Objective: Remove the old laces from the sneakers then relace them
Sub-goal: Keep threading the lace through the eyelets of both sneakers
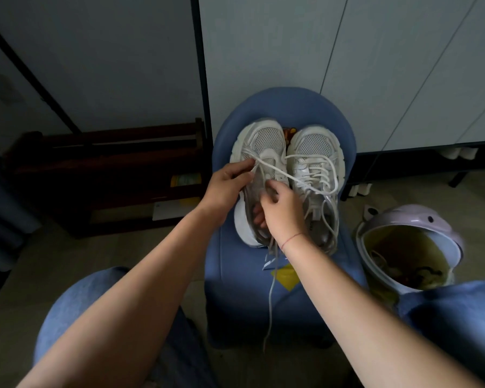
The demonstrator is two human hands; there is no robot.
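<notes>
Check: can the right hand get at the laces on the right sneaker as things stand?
Probably yes. The right sneaker's laces lie exposed just beside the right hand, nothing covering them. But that hand grips the left sneaker and must let go first.

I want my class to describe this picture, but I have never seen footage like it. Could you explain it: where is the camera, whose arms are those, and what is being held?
There is one picture, taken by a wide-angle camera worn on a person's head and looking down. No machine is involved. The two bare arms are that person's own, with their jeans showing below.

A pair of white sneakers stands side by side on a blue padded stool. The left hand pinches a white lace over the left-side sneaker. The right hand curls its fingers at that shoe's eyelets and seems to pinch the same lace. One lace end dangles over the stool's front.

The right-side sneaker is laced. A lilac bin stands to the right.
</notes>
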